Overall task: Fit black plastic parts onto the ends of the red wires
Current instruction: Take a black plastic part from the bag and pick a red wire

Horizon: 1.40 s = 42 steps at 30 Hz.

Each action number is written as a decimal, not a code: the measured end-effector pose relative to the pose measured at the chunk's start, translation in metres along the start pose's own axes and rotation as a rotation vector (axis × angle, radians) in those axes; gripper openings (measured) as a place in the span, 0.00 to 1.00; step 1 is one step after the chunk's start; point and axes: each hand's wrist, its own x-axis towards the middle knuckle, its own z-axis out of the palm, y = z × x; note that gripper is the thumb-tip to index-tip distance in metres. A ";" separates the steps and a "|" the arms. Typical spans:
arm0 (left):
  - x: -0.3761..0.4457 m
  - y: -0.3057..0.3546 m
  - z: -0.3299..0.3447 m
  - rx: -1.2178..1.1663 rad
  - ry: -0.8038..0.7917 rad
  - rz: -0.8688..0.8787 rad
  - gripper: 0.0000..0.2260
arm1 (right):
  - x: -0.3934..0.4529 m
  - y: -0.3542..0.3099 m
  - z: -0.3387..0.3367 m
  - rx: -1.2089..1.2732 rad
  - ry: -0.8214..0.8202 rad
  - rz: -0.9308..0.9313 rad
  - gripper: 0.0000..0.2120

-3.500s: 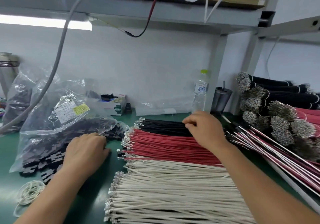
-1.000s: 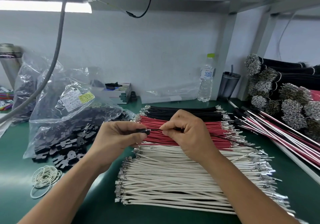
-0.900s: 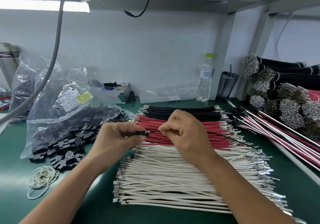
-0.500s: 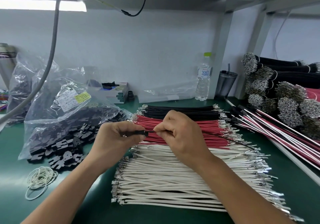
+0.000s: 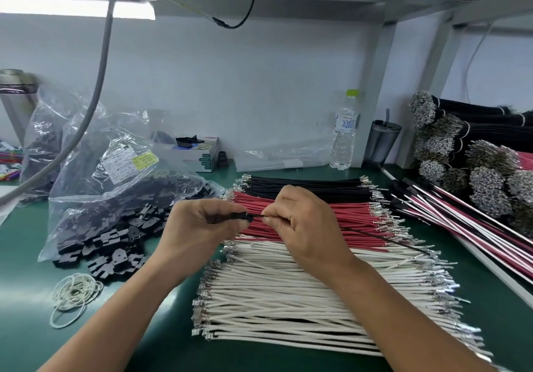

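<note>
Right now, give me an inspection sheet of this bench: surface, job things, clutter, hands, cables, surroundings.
Surface: green mat.
Job's things: red wires in a flat row between black wires and white wires; black plastic parts spilling from a clear bag.
Clutter: rubber bands, water bottle, dark cup, small box.
Hands: left hand grips a black part; right hand pinches a thin dark wire at it.
Cables: grey cable hangs overhead.
Surroundings: bundled wires stacked right.
</note>
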 end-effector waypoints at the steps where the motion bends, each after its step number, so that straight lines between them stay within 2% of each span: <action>1: 0.000 0.001 0.000 0.002 -0.002 0.002 0.11 | 0.000 0.001 0.000 0.000 0.004 -0.004 0.03; 6: -0.002 0.000 0.002 0.074 -0.017 0.016 0.09 | -0.003 -0.001 -0.001 -0.013 0.007 -0.049 0.03; 11: -0.001 0.001 0.001 -0.007 -0.014 -0.013 0.10 | -0.001 0.005 -0.004 -0.002 0.013 -0.024 0.04; 14: 0.001 0.001 0.005 -0.021 -0.001 0.006 0.08 | 0.004 0.008 -0.011 -0.160 0.138 -0.062 0.04; 17: 0.006 0.000 0.004 -0.151 0.127 -0.029 0.07 | 0.007 0.003 -0.005 -0.272 0.229 -0.225 0.03; 19: 0.008 -0.001 0.001 -0.225 0.214 -0.068 0.06 | 0.011 0.001 0.008 -0.290 0.136 -0.223 0.02; 24: 0.013 -0.008 -0.002 -0.274 0.256 -0.139 0.06 | 0.042 0.018 0.040 -0.296 -0.183 0.171 0.11; 27: 0.015 -0.010 -0.004 -0.308 0.252 -0.170 0.07 | 0.051 0.026 0.044 -0.215 -0.216 0.283 0.05; 30: 0.015 -0.010 -0.004 -0.345 0.240 -0.170 0.04 | 0.051 0.029 0.041 -0.274 -0.224 0.255 0.04; 34: 0.014 -0.010 -0.004 -0.393 0.234 -0.176 0.05 | 0.051 0.027 0.040 -0.231 -0.282 0.259 0.07; 42: 0.016 -0.008 -0.012 -0.517 0.255 -0.171 0.15 | 0.046 0.023 0.022 -0.227 -0.228 0.136 0.05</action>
